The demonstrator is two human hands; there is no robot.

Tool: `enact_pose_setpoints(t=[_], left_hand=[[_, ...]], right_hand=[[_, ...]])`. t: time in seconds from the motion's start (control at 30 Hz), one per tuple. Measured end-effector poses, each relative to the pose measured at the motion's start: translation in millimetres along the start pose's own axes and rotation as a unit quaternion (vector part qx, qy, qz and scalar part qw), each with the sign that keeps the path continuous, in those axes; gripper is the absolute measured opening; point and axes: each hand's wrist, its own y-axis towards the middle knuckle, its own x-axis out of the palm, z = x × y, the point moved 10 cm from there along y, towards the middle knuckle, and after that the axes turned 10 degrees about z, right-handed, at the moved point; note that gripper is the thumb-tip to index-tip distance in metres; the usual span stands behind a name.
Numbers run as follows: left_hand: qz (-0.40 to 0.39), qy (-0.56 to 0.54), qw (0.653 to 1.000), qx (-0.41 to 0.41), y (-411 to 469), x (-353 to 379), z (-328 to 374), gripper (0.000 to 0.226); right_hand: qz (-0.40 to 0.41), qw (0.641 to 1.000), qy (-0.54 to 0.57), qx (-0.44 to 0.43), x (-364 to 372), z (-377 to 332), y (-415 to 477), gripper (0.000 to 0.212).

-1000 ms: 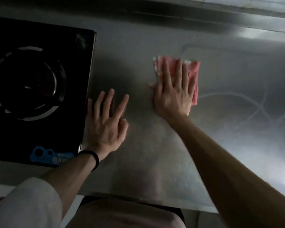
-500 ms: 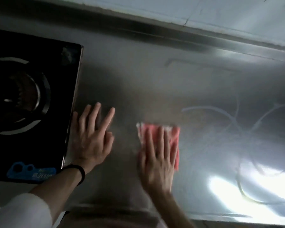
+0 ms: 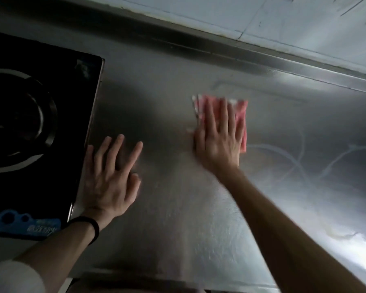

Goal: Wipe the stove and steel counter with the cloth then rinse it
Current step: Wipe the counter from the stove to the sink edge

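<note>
Cloth (image 3: 242, 118): pink/red, with a whitish frayed-looking edge at its far-left corner. It's folded to a rough rectangle and lies flat on the steel counter (image 3: 178, 218), mid-surface, well right of the stove (image 3: 30, 123). Motion blur hides the weave and any pattern.

Right hand (image 3: 218, 142): palm down on top of the cloth, fingers straight and slightly spread, pressing it to the steel with no pinch. The cloth shows past the fingertips and along the hand's right side.

Left hand (image 3: 110, 178): flat on bare steel just beside the stove's right edge, fingers splayed and holding nothing. The little finger is at or near the stove rim; I can't tell if they touch. There's a black band (image 3: 93, 228) at the wrist and a white sleeve (image 3: 13, 278) lower down.

Counter: brushed steel with pale curved streaks (image 3: 294, 157) right of the cloth and glare at lower right. A raised steel lip (image 3: 220, 49) runs along the back, with a tiled wall (image 3: 262, 15) behind it.

Stove: black glass top with a round burner ring and a blue label (image 3: 25, 226) at the near edge.
</note>
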Motion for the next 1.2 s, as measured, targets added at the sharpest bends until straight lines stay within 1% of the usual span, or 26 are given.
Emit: enact_pose_setpoints(t=[0.07,0.13,0.2,0.27,0.33,0.4,0.43,0.5,0.57,0.6,0.67,0.73,0.83,0.97,1.07,1.13,1.2], left_hand=[[0.008,0.001,1.0,0.005,-1,1,0,0.077],[0.018,-0.008,1.0,0.0,-1,1,0,0.077],[0.021,-0.014,1.0,-0.009,-1,0,1,0.077],[0.017,-0.02,1.0,-0.014,-1,0,2,0.076],[0.009,-0.016,1.0,-0.012,0,-1,3,0.075],[0.003,-0.01,1.0,-0.007,1,-3,3,0.074],[0.004,-0.008,1.0,-0.006,1,-5,4,0.074],[0.015,-0.014,1.0,-0.002,1,-10,6,0.073],[0.019,-0.02,1.0,-0.002,2,-13,6,0.073],[0.016,-0.021,1.0,-0.005,2,-13,6,0.073],[0.012,-0.021,1.0,-0.011,3,-14,6,0.074],[0.011,-0.016,1.0,-0.008,3,-13,5,0.074],[0.011,-0.011,1.0,-0.007,4,-10,4,0.075],[-0.003,0.001,1.0,-0.01,4,-5,3,0.075],[-0.007,0.0,1.0,-0.006,4,-6,3,0.076],[0.001,-0.004,1.0,-0.007,3,-8,4,0.076],[0.004,-0.008,1.0,-0.013,3,-8,4,0.077]], right_hand=[[-0.019,1.0,-0.01,-0.016,0,5,55,0.069],[-0.03,0.999,-0.009,-0.014,-1,9,85,0.068],[-0.022,1.0,-0.002,-0.003,-3,9,92,0.066],[-0.003,1.0,0.007,0.008,-6,7,75,0.065],[0.019,1.0,-0.002,0.011,-9,5,32,0.064],[0.038,0.999,-0.017,-0.001,-13,1,-40,0.065],[0.035,0.999,-0.021,-0.006,-12,-1,-85,0.064],[0.001,1.0,-0.012,0.001,-4,0,-187,0.062],[-0.036,0.999,-0.027,0.014,3,4,-271,0.06],[-0.048,0.998,-0.039,0.02,5,6,-298,0.059],[-0.059,0.997,-0.045,0.034,6,11,-313,0.056],[-0.046,0.998,-0.044,0.027,4,13,-293,0.057],[-0.031,0.999,-0.023,-0.01,0,15,-224,0.061],[0.012,0.999,-0.019,0.027,-14,39,-81,0.066],[0.028,0.999,-0.023,0.026,-20,56,21,0.067],[0.027,0.999,-0.023,0.023,-23,67,70,0.066],[0.026,0.999,-0.023,0.032,-22,73,97,0.065]])
